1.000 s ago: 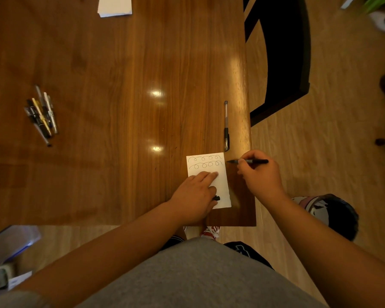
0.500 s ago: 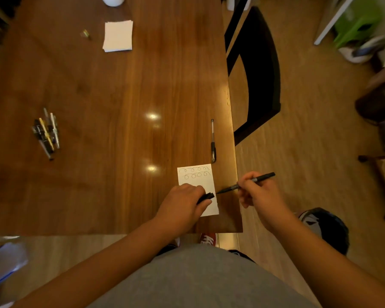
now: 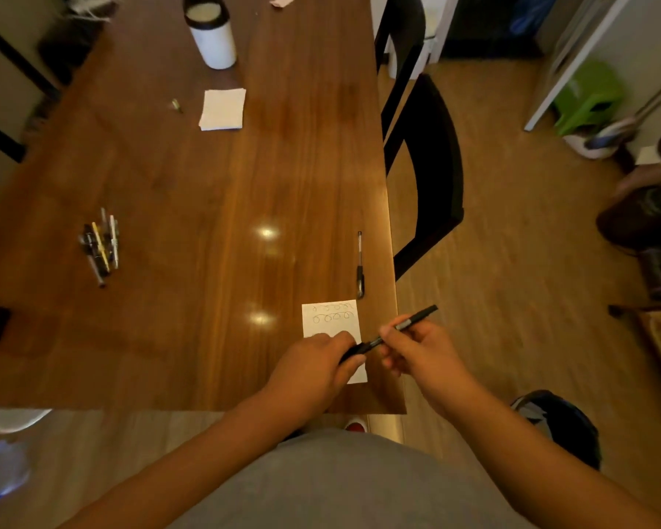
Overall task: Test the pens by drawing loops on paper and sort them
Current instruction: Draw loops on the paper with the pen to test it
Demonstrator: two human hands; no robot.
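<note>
A small white paper (image 3: 331, 318) with two rows of drawn loops lies near the table's right front corner. Above it my right hand (image 3: 416, 351) grips a thin black pen (image 3: 416, 319) by its barrel. My left hand (image 3: 313, 370) pinches the black pen cap (image 3: 353, 350), and the pen's tip meets the cap's mouth. The hands hide the lower half of the paper. One capped black pen (image 3: 360, 267) lies alone just beyond the paper by the right edge. A pile of several pens (image 3: 101, 246) lies at the far left.
The brown wooden table (image 3: 207, 185) carries a white cup (image 3: 211, 34), a stack of white paper (image 3: 222, 109) and a small metal bit (image 3: 176, 105) at the back. A black chair (image 3: 432, 173) stands against the right edge. A dark bag (image 3: 561, 425) lies on the floor.
My right hand lifted the pen off the paper and swung its tip to the cap. My left hand left the paper and raised the cap to meet it. The view tilted up.
</note>
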